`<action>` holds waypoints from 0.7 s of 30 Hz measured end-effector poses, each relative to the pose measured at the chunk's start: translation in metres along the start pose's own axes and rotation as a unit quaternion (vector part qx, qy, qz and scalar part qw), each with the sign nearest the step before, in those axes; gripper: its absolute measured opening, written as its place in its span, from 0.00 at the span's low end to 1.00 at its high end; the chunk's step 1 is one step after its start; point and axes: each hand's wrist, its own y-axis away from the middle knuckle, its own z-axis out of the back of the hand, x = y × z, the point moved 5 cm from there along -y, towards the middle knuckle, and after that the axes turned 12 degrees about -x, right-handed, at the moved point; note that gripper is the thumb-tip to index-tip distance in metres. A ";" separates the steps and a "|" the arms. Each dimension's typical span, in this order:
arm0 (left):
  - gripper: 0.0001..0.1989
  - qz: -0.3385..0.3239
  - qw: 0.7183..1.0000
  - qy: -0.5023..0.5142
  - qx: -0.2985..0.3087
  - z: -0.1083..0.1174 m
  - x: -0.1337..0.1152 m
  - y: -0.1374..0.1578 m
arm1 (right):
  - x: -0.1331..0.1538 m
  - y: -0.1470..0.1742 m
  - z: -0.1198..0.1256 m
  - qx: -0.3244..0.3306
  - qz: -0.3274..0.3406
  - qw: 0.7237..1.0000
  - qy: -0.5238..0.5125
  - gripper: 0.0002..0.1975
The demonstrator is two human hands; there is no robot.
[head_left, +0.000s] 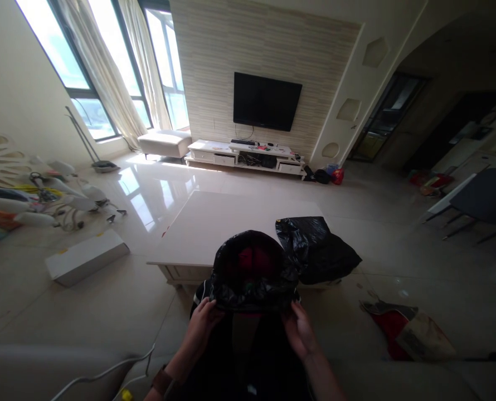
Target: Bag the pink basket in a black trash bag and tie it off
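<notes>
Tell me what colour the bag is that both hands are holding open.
Black bag, glossy plastic, seen in the head view.

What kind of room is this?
Most likely a home living room: a flat black television hangs on the striped wall above a long low white cabinet, and a pale rectangular coffee table stands on the glossy tiled floor.

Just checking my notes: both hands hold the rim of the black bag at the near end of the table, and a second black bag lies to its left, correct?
Not quite: the head view shows the second black bag lying to the right of the held black bag, not left. Left hand and right hand grip its rim.
</notes>
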 end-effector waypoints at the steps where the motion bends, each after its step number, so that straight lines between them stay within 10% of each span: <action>1: 0.13 -0.006 1.000 0.014 0.002 -0.001 -0.004 0.001 | 0.003 -0.001 0.003 -0.003 0.000 1.000 0.002 0.13; 15: 0.22 -0.001 1.000 -0.017 -0.003 -0.011 -0.020 0.008 | 0.007 -0.019 0.016 -0.078 -0.025 0.996 -0.038 0.15; 21: 0.26 -0.020 1.000 -0.015 -0.012 -0.006 -0.029 0.005 | 0.020 -0.020 0.010 -0.014 -0.055 0.997 -0.055 0.12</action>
